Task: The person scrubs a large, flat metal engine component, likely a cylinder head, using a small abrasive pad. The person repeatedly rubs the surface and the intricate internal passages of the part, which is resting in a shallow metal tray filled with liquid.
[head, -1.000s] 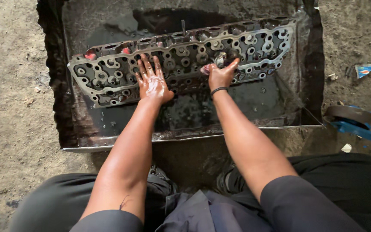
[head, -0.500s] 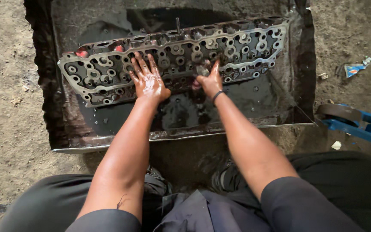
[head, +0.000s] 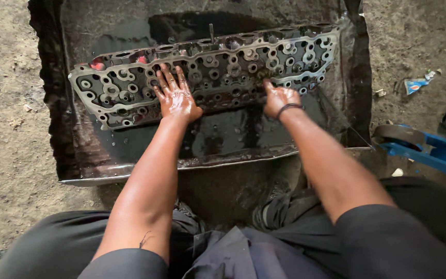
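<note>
A long, grimy metal cylinder head with many round holes lies slanted in a shallow black tray wet with dark oily liquid. My left hand, glistening with oil, lies flat with fingers spread on the head's middle. My right hand, with a black band on the wrist, presses against the head's near edge further right. Its fingers are curled around a small dirty rag that is mostly hidden under them. A thin stud sticks up from the far edge of the head.
The tray sits on a dirt floor. A blue metal tool with a dark wheel lies at the right, beside a crumpled wrapper. My knees in dark trousers and a dark cloth fill the foreground.
My right hand has slid to the right along the head's near edge, after first moving left. My left hand has stayed flat in the same place on the head.
</note>
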